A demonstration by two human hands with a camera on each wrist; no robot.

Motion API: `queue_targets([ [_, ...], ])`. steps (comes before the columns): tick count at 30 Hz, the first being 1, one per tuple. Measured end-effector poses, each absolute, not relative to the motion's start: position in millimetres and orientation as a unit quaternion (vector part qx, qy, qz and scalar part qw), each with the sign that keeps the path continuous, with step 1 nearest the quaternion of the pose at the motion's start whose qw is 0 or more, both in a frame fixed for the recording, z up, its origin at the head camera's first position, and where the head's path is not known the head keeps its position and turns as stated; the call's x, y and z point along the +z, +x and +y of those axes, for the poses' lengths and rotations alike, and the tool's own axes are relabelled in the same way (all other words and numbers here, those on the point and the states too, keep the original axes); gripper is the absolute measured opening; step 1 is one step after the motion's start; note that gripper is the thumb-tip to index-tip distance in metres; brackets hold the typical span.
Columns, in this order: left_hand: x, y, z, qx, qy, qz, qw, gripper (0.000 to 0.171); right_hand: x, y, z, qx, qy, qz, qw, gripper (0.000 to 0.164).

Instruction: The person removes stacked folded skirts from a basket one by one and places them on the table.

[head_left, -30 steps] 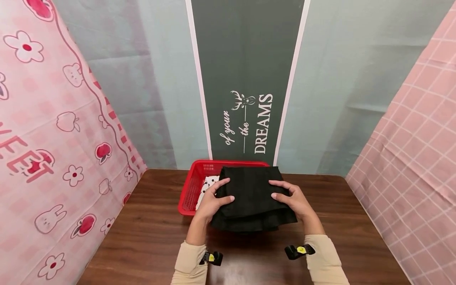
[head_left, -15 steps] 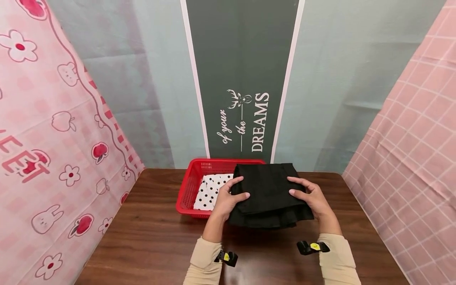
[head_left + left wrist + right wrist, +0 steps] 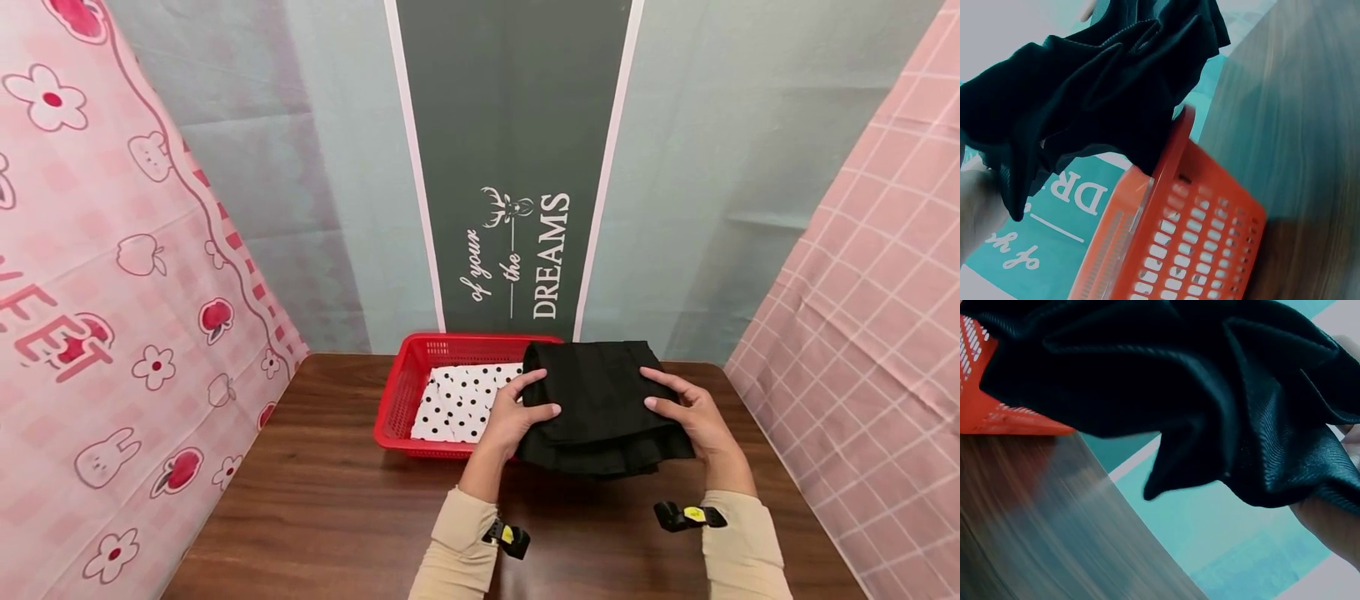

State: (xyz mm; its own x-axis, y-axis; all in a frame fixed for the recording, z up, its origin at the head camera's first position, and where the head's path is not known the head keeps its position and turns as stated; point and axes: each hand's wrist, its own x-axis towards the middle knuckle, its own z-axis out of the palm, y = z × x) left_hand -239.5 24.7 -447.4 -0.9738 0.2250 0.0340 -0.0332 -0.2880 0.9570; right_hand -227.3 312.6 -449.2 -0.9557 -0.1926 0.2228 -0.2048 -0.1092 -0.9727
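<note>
Folded black cloth garment point(image 3: 600, 400), matte on top and finely ribbed underneath, is held up in both hands at the right end of a red plastic basket point(image 3: 392, 408) with pierced walls, hiding much of that end from the head view. The left hand point(image 3: 513, 421), on the side nearer the basket, grips the garment's left edge, with thumb and index finger spread on its top face. The right hand point(image 3: 690, 421), farther to the right of the basket, grips the opposite edge the same way; the remaining fingers of both hands are hidden under the fabric. Loose folds and a pointed corner hang below, seen from the right wrist. Whether the hanging fabric touches the basket rim, I cannot tell.

Inside the basket lies a flat white cloth with black polka dots point(image 3: 457, 404), its right part covered from sight. Brown wood-grain table point(image 3: 322, 500) supports the basket. Directly behind the basket hangs a dark green panel with white lettering point(image 3: 517, 108); pink printed fabric point(image 3: 180, 333) hangs to its left, pink grid-checked fabric point(image 3: 847, 292) well to its right.
</note>
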Motion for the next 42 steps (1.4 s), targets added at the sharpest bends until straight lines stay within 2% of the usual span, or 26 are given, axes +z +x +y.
queue_targets([
  [14, -446.7, -242.8, 58.8, 0.803, 0.087, 0.582, 0.091, 0.053, -450.3, -219.5, 341.1, 0.753, 0.115, -0.647, 0.033, 0.047],
  [21, -447.7, -244.0, 75.3, 0.784, 0.076, 0.614, 0.053, 0.046, -454.2, -218.3, 353.9, 0.739, 0.1, -0.663, 0.069, 0.045],
  [25, -448.9, -243.0, 85.0, 0.765, 0.08, 0.636, 0.055, 0.046, -459.2, -216.3, 360.9, 0.745, 0.092, -0.656, 0.077, 0.045],
  [34, -459.1, -243.9, 101.0, 0.668, 0.143, 0.721, 0.112, 0.063, -470.9, -219.2, 377.7, 0.784, 0.063, -0.614, 0.057, 0.045],
  [42, -473.6, -250.1, 109.1, 0.618, 0.137, 0.768, 0.097, 0.065, -485.4, -226.6, 385.7, 0.821, 0.044, -0.569, 0.007, 0.043],
])
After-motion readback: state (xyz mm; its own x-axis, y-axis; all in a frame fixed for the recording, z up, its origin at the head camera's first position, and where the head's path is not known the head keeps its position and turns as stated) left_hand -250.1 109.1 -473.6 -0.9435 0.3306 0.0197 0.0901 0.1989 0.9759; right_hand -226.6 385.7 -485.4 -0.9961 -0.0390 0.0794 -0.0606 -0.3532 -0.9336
